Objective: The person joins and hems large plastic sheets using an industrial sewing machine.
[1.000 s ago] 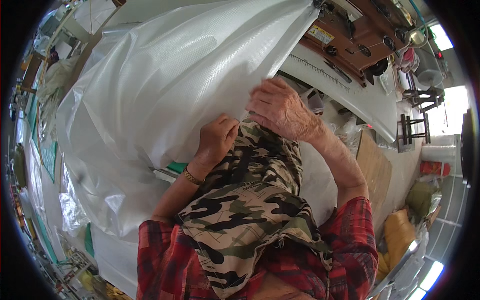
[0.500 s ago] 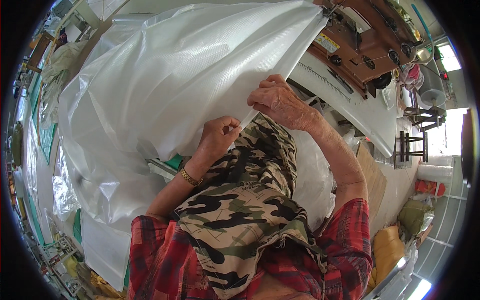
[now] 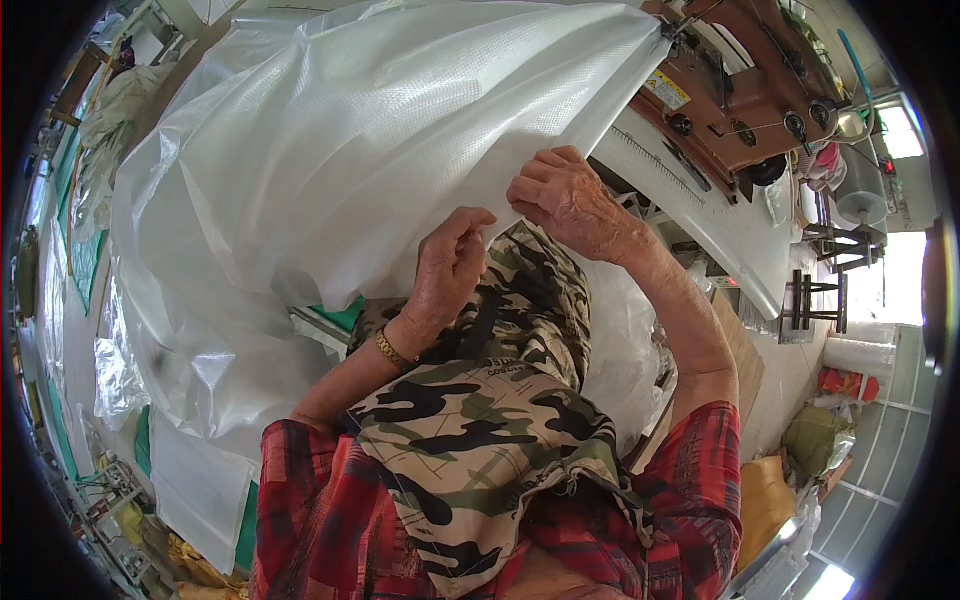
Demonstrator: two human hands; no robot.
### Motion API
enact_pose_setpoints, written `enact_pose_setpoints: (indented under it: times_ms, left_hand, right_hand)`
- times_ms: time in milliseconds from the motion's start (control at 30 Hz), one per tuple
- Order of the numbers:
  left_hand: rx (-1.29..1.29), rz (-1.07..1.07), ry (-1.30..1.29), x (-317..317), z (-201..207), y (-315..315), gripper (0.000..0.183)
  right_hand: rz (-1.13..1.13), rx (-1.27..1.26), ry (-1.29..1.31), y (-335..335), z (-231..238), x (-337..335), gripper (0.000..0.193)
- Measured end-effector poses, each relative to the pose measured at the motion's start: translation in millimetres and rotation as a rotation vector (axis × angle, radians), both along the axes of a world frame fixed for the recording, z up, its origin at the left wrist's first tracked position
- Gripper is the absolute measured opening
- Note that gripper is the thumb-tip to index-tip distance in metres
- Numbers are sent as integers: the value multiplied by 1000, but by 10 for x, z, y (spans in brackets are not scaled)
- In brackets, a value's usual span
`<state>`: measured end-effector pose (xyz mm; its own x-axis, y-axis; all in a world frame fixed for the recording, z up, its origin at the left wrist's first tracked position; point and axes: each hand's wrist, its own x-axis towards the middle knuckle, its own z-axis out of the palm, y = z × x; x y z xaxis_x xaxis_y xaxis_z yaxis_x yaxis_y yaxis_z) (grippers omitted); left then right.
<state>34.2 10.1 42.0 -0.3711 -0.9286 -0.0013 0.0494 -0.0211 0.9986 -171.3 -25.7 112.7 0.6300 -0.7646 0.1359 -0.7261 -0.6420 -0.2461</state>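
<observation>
A large translucent white plastic sheet [image 3: 330, 160] spreads over the table and drapes down toward my lap. Its upper right corner runs into the head of a brown sewing machine [image 3: 740, 90]. Near that side, my right hand [image 3: 572, 203] pinches the sheet's edge, with fingers curled over it. Just left of it and slightly lower is my left hand [image 3: 450, 268], bent at the sheet's edge with its forefinger reaching toward the right hand. A gap separates the two hands. What lies between the left fingertips is hard to make out.
A pale work surface with a ruler scale [image 3: 660, 165] lies below the machine. Dark stools [image 3: 815, 300] stand at the right, near plastic rolls [image 3: 860, 355] and bundles. A camouflage apron [image 3: 490, 420] covers my lap. More plastic sheeting [image 3: 125, 370] lies at the left.
My left hand has risen and its forefinger has straightened. The narrow folded strip between the hands no longer shows. My right hand has shifted slightly right, still at the edge.
</observation>
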Motion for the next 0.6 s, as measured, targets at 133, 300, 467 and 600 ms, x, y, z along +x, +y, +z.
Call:
enact_pose_setpoints:
  times_ms: [133,300,467,600]
  left_hand:
    - [-246,140,-86,-66,-80,-15,16]
    - [-356,195,-198,-73,23,-38,17]
    - [-469,218,-183,-32,28,-94,10]
    - [-545,205,-234,4,181,-117,8]
  right_hand:
    - [17,-29,9,31,63,31,13]
    - [21,-162,78,27,121,17,16]
    - [5,-168,108,12,201,104,15]
    - [-29,-138,89,-1,213,96,15]
